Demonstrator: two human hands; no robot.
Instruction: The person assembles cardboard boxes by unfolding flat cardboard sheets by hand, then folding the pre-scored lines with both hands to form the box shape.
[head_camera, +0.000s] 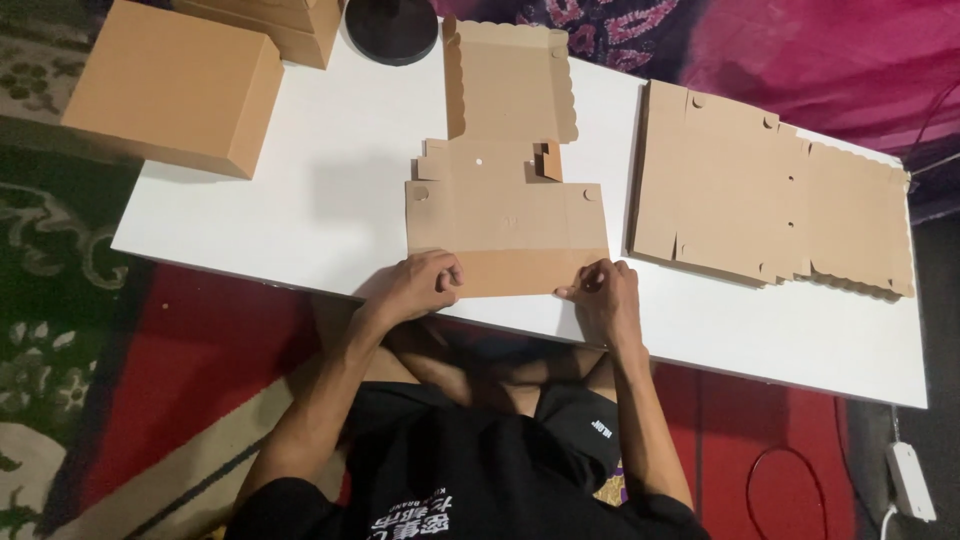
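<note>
A flat die-cut cardboard box blank (505, 170) lies in the middle of the white table (330, 200), with its near flap folded over. My left hand (418, 284) presses the left end of that folded near flap. My right hand (605, 292) pinches the flap's right end at the table's front edge. Both hands rest on the cardboard and grip the fold.
A stack of flat cardboard blanks (760, 195) lies at the right of the table. Assembled brown boxes (175, 85) stand at the far left. A black round base (392, 28) sits at the back. A white power adapter (912, 480) lies on the floor.
</note>
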